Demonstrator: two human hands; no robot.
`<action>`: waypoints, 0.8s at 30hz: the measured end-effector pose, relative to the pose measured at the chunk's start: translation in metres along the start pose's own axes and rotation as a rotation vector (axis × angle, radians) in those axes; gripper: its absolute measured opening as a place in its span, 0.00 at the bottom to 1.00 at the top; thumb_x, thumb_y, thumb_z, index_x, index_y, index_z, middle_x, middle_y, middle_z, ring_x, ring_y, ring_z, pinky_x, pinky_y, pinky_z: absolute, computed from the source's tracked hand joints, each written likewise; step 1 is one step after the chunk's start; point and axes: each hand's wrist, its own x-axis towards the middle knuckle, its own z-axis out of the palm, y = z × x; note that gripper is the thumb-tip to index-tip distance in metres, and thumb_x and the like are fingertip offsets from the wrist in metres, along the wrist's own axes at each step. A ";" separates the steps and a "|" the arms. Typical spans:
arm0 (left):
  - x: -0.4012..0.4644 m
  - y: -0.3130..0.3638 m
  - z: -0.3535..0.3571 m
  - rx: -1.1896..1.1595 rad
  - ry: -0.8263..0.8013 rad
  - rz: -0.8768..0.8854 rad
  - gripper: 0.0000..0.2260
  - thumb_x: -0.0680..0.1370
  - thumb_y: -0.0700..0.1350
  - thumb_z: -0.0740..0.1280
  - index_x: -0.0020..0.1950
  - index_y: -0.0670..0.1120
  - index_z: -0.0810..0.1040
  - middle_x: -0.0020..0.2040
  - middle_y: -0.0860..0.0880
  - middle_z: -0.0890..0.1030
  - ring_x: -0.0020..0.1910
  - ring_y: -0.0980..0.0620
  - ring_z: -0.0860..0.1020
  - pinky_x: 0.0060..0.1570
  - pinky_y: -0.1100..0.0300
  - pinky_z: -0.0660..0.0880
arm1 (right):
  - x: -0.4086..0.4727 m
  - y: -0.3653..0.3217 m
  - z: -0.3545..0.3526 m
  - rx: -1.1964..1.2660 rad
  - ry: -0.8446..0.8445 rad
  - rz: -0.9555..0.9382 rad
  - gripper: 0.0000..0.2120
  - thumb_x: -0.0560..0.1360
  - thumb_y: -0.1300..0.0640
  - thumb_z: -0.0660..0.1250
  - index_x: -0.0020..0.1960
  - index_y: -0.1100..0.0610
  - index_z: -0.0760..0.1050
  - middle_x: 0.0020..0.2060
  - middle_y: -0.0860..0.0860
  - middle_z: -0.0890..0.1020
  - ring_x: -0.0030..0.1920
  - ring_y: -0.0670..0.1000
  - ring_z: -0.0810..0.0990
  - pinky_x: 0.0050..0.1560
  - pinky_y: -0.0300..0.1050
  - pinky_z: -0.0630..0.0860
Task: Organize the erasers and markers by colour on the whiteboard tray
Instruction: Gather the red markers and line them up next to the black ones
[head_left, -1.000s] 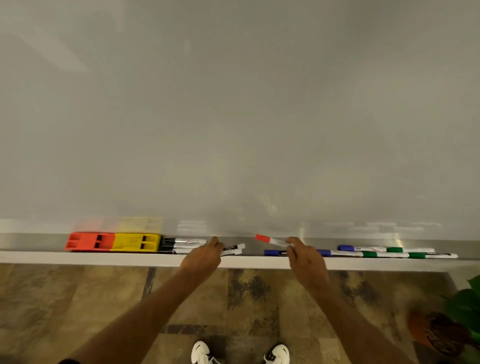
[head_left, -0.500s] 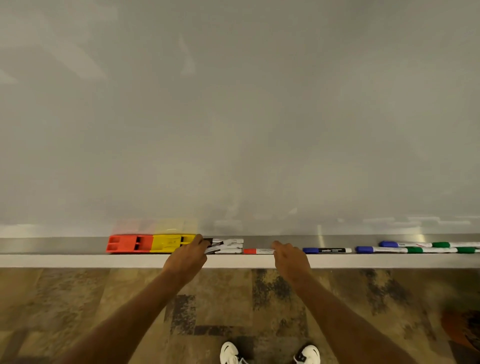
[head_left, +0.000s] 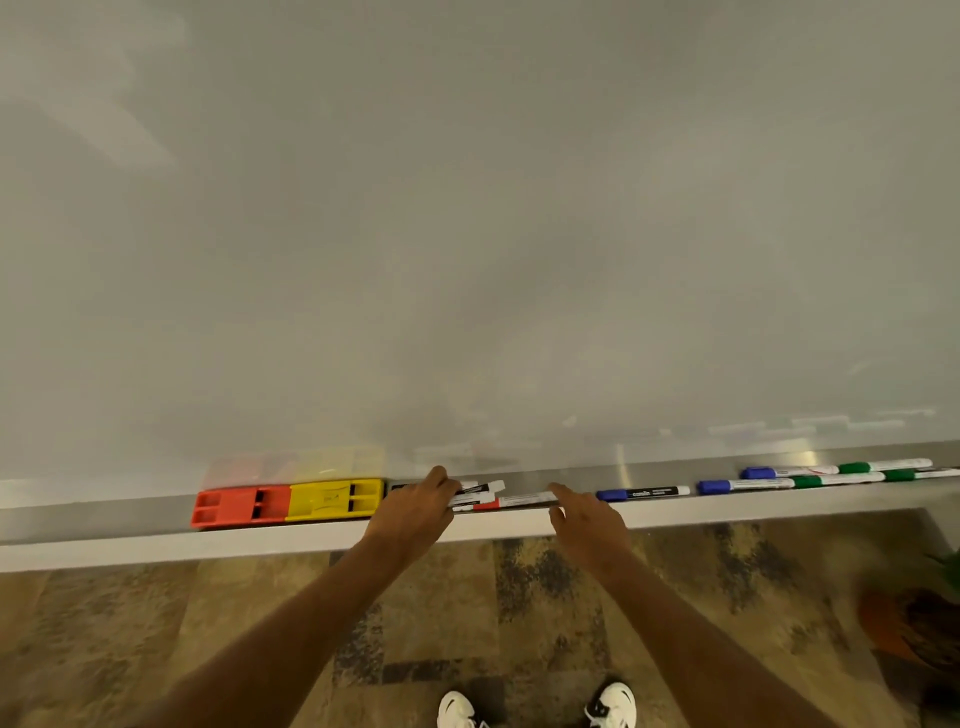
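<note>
- I see the whiteboard tray (head_left: 130, 519) running along the bottom of the whiteboard (head_left: 467, 234), with everything lying on it in a row.
- At the left end sits the red eraser (head_left: 239, 505), touching the yellow eraser (head_left: 335, 499) on its right.
- My left hand (head_left: 413, 512) rests just right of the yellow eraser, fingers curled down over the bundle of black markers (head_left: 480, 489); I cannot tell whether it actually grips them.
- The red marker (head_left: 514, 502) lies at the tray's front edge, its red cap next to the black markers.
- My right hand (head_left: 589, 525) is spread, with the fingertips at the red marker's right end and nothing held.
- Further right lies a lone blue marker (head_left: 641, 493), apart from the rest.
- Beyond it, blue and green markers (head_left: 831, 474) lie end to end in two rows towards the right edge.
- Below the tray I see patterned floor (head_left: 156, 623), white shoes (head_left: 613, 704) and a blurred plant pot (head_left: 909, 623).
</note>
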 end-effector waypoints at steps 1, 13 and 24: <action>0.007 0.009 0.000 0.000 -0.003 0.029 0.13 0.80 0.46 0.59 0.64 0.48 0.71 0.57 0.48 0.72 0.42 0.46 0.80 0.36 0.53 0.75 | -0.005 0.006 -0.004 0.028 0.021 0.016 0.16 0.80 0.52 0.58 0.67 0.50 0.67 0.48 0.51 0.83 0.42 0.49 0.80 0.45 0.44 0.79; 0.044 0.087 -0.003 -0.070 0.024 0.205 0.13 0.80 0.46 0.60 0.64 0.47 0.71 0.58 0.47 0.72 0.43 0.45 0.78 0.42 0.49 0.78 | -0.010 0.025 -0.053 0.082 0.175 -0.379 0.12 0.76 0.63 0.65 0.59 0.58 0.77 0.51 0.54 0.82 0.51 0.54 0.77 0.51 0.45 0.75; -0.020 0.042 0.013 -0.310 0.096 -0.077 0.06 0.75 0.52 0.56 0.50 0.56 0.63 0.42 0.54 0.73 0.32 0.56 0.70 0.31 0.61 0.67 | 0.025 0.019 -0.020 0.169 0.092 -0.221 0.08 0.77 0.65 0.62 0.49 0.60 0.80 0.42 0.55 0.81 0.45 0.54 0.72 0.44 0.45 0.69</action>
